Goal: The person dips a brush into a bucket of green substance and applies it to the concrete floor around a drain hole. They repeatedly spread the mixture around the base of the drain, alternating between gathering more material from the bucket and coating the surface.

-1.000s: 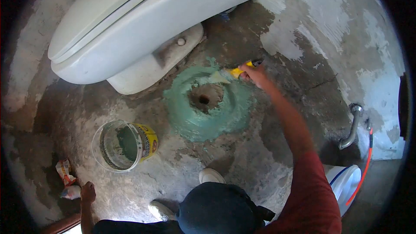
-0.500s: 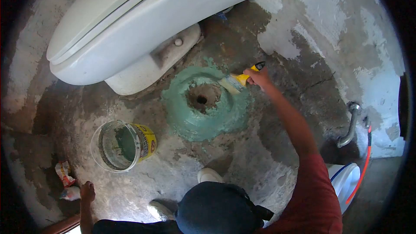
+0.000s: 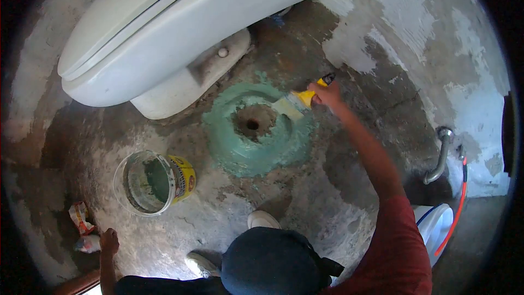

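My right hand (image 3: 326, 95) is closed around the yellow handle of a paintbrush (image 3: 305, 98). Its bristles touch the green coating (image 3: 245, 158), a raised ring on the concrete around a rough drain hole (image 3: 252, 124). At the lower left, my left hand (image 3: 109, 241) is closed near two small crumpled packets (image 3: 82, 218); whether it holds anything is hidden. Between that hand and the ring stands a yellow-labelled bucket (image 3: 184, 177) with green coating inside.
A white toilet (image 3: 164, 49) occupies the upper left. On the right are a metal pipe (image 3: 440, 155), a red hose (image 3: 456, 220) and a white bucket (image 3: 441, 229). A dark cap (image 3: 273, 262) and light shoes (image 3: 202, 265) show at the bottom.
My right hand and the brush have shifted slightly left across the ring. The whole view has also moved a little. My left hand looks unchanged.
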